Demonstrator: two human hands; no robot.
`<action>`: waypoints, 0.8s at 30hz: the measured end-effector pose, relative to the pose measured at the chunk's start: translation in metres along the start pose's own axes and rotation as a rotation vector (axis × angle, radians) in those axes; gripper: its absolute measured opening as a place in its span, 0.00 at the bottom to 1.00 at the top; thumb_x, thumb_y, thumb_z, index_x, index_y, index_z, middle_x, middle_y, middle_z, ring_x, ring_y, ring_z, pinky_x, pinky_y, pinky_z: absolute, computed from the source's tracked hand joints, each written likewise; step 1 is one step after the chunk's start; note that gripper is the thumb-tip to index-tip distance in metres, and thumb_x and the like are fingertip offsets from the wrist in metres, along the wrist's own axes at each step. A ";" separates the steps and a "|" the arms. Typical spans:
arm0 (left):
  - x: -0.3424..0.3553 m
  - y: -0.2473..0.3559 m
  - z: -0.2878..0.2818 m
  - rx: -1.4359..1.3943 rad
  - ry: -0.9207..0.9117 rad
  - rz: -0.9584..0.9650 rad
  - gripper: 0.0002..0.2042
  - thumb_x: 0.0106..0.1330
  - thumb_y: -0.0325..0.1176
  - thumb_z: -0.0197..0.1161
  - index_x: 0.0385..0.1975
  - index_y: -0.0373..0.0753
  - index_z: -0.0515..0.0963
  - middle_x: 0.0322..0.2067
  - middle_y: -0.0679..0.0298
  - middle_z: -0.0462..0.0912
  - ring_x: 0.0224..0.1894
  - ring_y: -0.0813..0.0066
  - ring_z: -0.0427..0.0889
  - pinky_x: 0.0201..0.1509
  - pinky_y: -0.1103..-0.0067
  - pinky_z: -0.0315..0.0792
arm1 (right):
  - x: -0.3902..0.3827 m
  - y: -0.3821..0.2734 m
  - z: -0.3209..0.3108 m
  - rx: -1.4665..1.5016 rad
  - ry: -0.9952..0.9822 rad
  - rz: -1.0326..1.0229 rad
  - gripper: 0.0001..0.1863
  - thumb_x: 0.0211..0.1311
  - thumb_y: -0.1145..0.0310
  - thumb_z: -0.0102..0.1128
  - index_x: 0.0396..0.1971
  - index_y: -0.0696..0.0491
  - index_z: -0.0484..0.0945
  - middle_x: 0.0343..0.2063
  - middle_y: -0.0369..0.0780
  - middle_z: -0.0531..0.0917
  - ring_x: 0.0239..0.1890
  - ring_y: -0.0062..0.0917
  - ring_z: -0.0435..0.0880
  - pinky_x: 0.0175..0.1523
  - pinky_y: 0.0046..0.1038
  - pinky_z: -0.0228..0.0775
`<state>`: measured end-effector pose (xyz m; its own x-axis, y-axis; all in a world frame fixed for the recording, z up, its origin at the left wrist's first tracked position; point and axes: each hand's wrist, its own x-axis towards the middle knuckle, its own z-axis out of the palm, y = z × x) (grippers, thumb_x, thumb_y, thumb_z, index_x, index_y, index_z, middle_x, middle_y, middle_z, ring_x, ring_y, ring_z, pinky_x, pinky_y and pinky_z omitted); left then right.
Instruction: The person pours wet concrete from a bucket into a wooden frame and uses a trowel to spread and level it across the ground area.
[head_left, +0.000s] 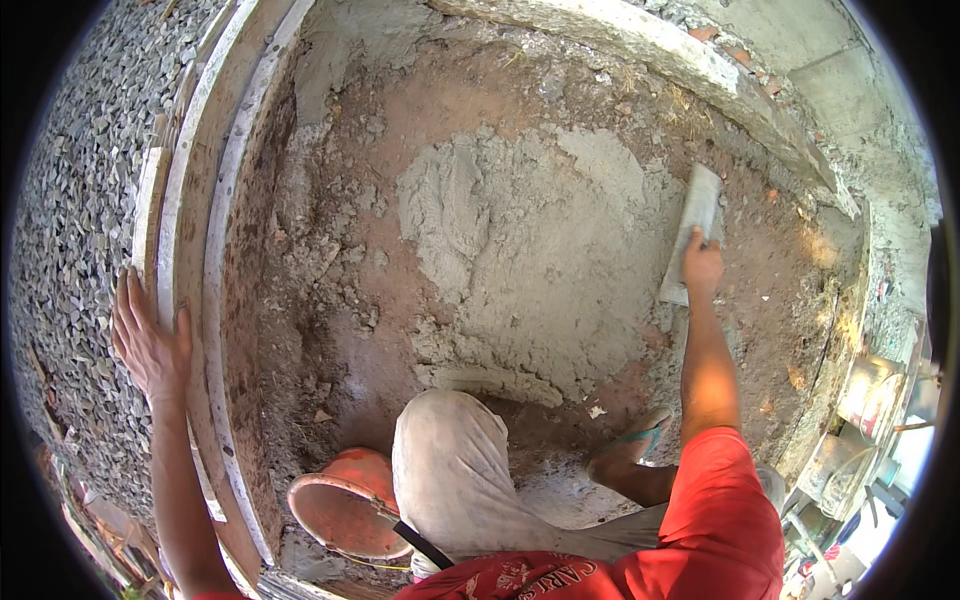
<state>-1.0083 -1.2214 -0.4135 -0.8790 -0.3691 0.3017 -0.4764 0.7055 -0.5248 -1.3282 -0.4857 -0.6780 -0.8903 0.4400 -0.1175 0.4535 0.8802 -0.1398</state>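
Observation:
My right hand (703, 262) is closed round the handle of a long flat plastering float (704, 196). The float lies at the right edge of a broad patch of wet grey mortar (560, 250) spread over the dirt ground. Its blade touches or nearly touches the mortar's rim. Over on the left, my left hand (152, 345) rests with fingers spread on the top of the wooden boards (186, 215), its fingertips toward the gravel. It holds nothing. A thicker ridge of mortar (490, 381) runs along the near side of the patch, just beyond my knee.
An orange bucket (350, 500) leans on its side by my left knee. Grey gravel (80, 200) fills the ground beyond the boards. A pale concrete edge (660, 62) curves along the far side. Several containers (865, 400) stand at the right.

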 end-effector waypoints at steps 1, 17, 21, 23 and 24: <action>0.002 0.001 0.000 -0.003 -0.001 -0.006 0.44 0.61 0.47 0.65 0.77 0.44 0.53 0.73 0.60 0.62 0.75 0.58 0.61 0.76 0.58 0.56 | 0.011 0.010 -0.004 0.134 -0.044 0.176 0.39 0.71 0.37 0.47 0.48 0.66 0.79 0.36 0.57 0.87 0.35 0.47 0.90 0.48 0.46 0.80; -0.001 0.001 -0.007 -0.032 -0.055 -0.017 0.46 0.61 0.47 0.68 0.77 0.43 0.52 0.74 0.61 0.60 0.75 0.58 0.60 0.75 0.60 0.57 | -0.163 -0.302 0.074 0.006 -0.388 -0.665 0.25 0.76 0.52 0.50 0.56 0.60 0.70 0.42 0.52 0.88 0.48 0.47 0.88 0.52 0.43 0.81; -0.004 -0.001 0.007 -0.072 0.029 0.000 0.44 0.62 0.47 0.67 0.77 0.45 0.54 0.73 0.60 0.62 0.74 0.58 0.61 0.75 0.59 0.58 | -0.030 -0.192 0.049 -0.311 -0.169 -0.753 0.24 0.78 0.47 0.46 0.55 0.54 0.68 0.37 0.48 0.89 0.41 0.42 0.90 0.45 0.44 0.82; -0.004 -0.007 0.008 -0.048 0.034 -0.001 0.44 0.62 0.47 0.67 0.77 0.45 0.53 0.73 0.60 0.62 0.74 0.58 0.62 0.75 0.59 0.58 | 0.007 -0.146 0.016 -0.342 -0.147 -0.636 0.26 0.77 0.45 0.46 0.55 0.53 0.69 0.40 0.50 0.88 0.44 0.45 0.89 0.48 0.45 0.81; -0.004 -0.008 0.007 -0.038 0.037 -0.007 0.44 0.62 0.47 0.66 0.78 0.45 0.53 0.73 0.60 0.62 0.74 0.58 0.62 0.75 0.59 0.58 | 0.010 -0.135 0.002 -0.364 -0.143 -0.569 0.26 0.77 0.44 0.46 0.55 0.53 0.69 0.42 0.51 0.88 0.46 0.46 0.89 0.50 0.45 0.81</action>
<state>-1.0008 -1.2295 -0.4163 -0.8738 -0.3521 0.3353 -0.4811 0.7256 -0.4919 -1.3978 -0.6006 -0.6622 -0.9601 -0.1135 -0.2555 -0.1476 0.9819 0.1184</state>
